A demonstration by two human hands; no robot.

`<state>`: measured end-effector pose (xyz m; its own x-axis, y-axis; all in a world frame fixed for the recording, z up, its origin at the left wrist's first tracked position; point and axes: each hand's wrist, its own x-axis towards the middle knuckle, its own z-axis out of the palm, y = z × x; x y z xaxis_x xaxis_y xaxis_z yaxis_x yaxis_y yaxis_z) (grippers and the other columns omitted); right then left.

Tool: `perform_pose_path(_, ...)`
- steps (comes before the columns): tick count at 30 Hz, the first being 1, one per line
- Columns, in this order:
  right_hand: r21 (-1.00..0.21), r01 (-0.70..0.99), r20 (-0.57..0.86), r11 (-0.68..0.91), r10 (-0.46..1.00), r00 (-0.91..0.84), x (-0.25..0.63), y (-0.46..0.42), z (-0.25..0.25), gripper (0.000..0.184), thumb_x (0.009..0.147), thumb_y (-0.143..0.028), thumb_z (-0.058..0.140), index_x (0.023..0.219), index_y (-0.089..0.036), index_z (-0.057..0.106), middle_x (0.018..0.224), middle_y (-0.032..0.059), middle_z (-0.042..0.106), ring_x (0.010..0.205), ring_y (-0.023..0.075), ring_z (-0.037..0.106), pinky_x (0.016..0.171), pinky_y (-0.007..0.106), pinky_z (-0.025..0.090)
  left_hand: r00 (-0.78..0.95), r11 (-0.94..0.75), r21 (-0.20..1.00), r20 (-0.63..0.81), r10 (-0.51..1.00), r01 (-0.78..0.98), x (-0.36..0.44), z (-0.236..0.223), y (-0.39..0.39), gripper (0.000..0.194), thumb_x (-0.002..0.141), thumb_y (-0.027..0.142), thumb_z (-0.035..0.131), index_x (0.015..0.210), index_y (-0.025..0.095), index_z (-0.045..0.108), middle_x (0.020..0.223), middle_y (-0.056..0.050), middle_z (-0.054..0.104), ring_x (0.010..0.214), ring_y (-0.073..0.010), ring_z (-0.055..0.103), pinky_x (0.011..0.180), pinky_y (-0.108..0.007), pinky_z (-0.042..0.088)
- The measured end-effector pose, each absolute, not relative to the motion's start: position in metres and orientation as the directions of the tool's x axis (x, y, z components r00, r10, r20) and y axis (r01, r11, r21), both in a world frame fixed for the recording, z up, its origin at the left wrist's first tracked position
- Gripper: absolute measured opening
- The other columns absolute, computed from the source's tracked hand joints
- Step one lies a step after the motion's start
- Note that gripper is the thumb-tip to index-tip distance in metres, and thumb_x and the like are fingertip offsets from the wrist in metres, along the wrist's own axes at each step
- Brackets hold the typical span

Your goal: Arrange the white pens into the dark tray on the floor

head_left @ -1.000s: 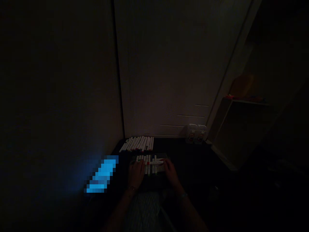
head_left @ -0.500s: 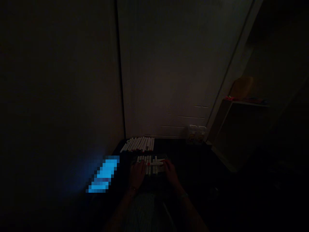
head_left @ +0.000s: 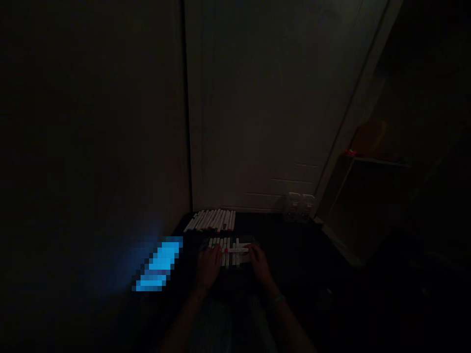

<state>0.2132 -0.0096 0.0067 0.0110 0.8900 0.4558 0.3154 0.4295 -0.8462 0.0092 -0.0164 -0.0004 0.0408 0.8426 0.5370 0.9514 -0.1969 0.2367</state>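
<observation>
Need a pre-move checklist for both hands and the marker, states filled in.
1. Right hand on one end of the marker: ok.
2. Left hand gripping the other end: cannot tell, too dark; its fingers are at that end.
3. Marker aligned with the row: not ok, lies crosswise over it.
4. Pile apart from both hands: ok, beyond the row.
5. Clear boxes apart from both hands: ok, back right.
6. Light enough to read labels: not ok.
</observation>
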Motion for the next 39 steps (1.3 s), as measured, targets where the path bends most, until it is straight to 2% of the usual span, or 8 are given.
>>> perform_pose_path(11,-0.816,0.37,0.47,0.444,0.882,-0.022,0.215,-0.016,0.013,0.033,0.089,-0.037,0.036,0.103,-0.022,0.061,0.092,0.0024,0.065,0.091,0.0167,0.057,0.081,0.027,0.042,0.086,-0.176,0.129,0.514,0.853,0.976,0.015,0.007,-0.019,0.037,0.089,0.025,0.027,0.108,0.014,0.056,0.105,-0.011,0.063,0.098,-0.0221,0.055,0.082,-0.036,0.037)
perform_pose_path(17,-0.794,0.4,0.489,0.458,0.872,-0.027,0.215,-0.008,0.003,0.032,0.089,-0.036,0.036,0.101,-0.022,0.062,0.089,0.0026,0.065,0.088,0.0162,0.058,0.081,0.027,0.042,0.028,-0.121,0.168,0.473,0.881,0.978,0.015,0.008,-0.017,0.037,0.089,0.029,0.027,0.108,0.016,0.056,0.098,-0.01,0.064,0.091,-0.0203,0.057,0.079,-0.034,0.037)
perform_pose_path(20,-0.785,0.41,0.494,0.465,0.869,-0.038,0.216,-0.007,0.001,0.032,0.089,-0.036,0.036,0.101,-0.023,0.063,0.093,0.0028,0.065,0.091,0.0164,0.057,0.083,0.028,0.041,0.025,-0.125,0.182,0.472,0.881,0.975,0.015,0.009,-0.017,0.034,0.088,0.028,0.029,0.106,0.017,0.056,0.097,-0.009,0.064,0.091,-0.02,0.057,0.078,-0.033,0.037)
perform_pose_path(26,-0.782,0.41,0.497,0.47,0.867,-0.047,0.216,-0.007,0.002,0.032,0.09,-0.035,0.035,0.103,-0.023,0.062,0.099,0.0035,0.064,0.094,0.0169,0.057,0.084,0.029,0.041,0.08,-0.184,0.166,0.493,0.866,0.969,0.014,0.009,-0.018,0.035,0.088,0.025,0.028,0.105,0.016,0.057,0.107,-0.01,0.062,0.097,-0.0218,0.056,0.079,-0.035,0.038)
perform_pose_path(34,-0.796,0.403,0.484,0.452,0.875,-0.026,0.215,-0.008,0.003,0.032,0.089,-0.035,0.035,0.103,-0.023,0.061,0.095,0.0025,0.065,0.091,0.0157,0.058,0.083,0.027,0.041,0.016,-0.133,0.218,0.471,0.882,0.967,0.016,0.008,-0.016,0.035,0.089,0.029,0.029,0.108,0.017,0.055,0.098,-0.009,0.064,0.091,-0.019,0.058,0.079,-0.032,0.038)
perform_pose_path(39,-0.798,0.399,0.481,0.452,0.876,-0.03,0.215,-0.011,0.008,0.032,0.089,-0.036,0.036,0.103,-0.023,0.061,0.092,0.0023,0.065,0.089,0.0159,0.057,0.081,0.027,0.041,0.014,-0.128,0.204,0.482,0.876,0.971,0.016,0.005,-0.015,0.036,0.09,0.03,0.026,0.108,0.017,0.055,0.104,-0.009,0.063,0.095,-0.0188,0.057,0.082,-0.031,0.037)
